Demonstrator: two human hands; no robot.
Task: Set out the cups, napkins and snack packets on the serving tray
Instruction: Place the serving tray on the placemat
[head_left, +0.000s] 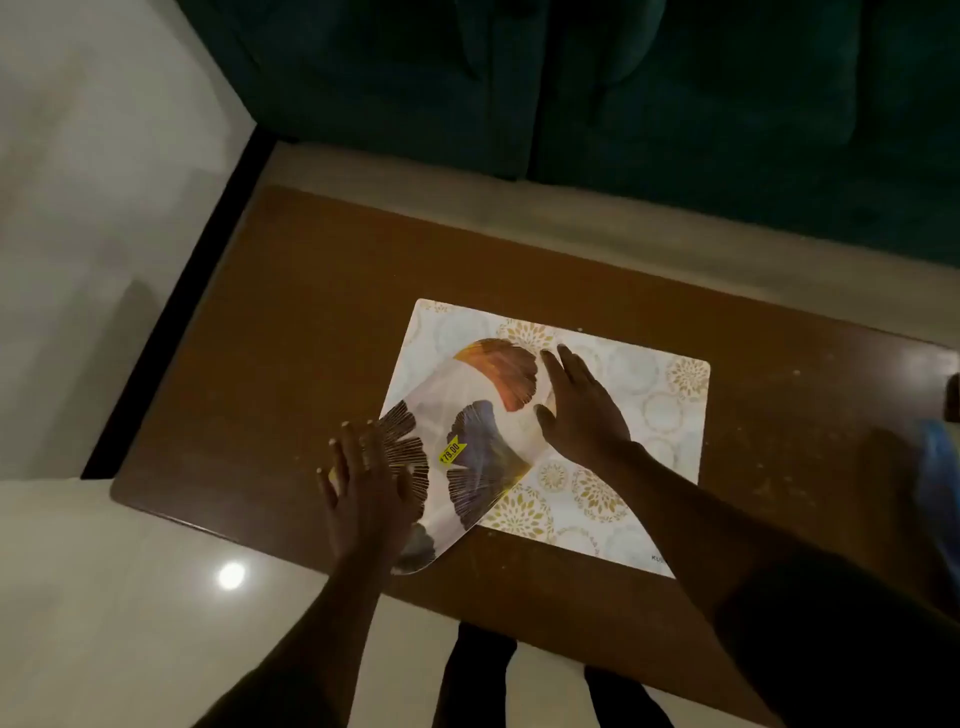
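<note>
An oval serving tray (483, 447), white with orange, blue and dark leaf prints and a yellow price sticker, lies slanted across the left part of a white placemat (649, 395) with gold flower patterns. My left hand (369, 493) grips the tray's near-left edge with its fingers spread over the rim. On the far-right edge my right hand (582, 410) holds the tray, thumb on its surface. The tray's near-left end hangs past the mat over the table. No cups, napkins or snack packets are clearly in view.
The mat lies on a brown wooden table (291, 332). A blurred blue object (935, 467) and a dark item (953, 395) sit at the table's right edge. A dark green sofa (623, 93) stands behind the table, with pale tiled floor (104, 208) to the left.
</note>
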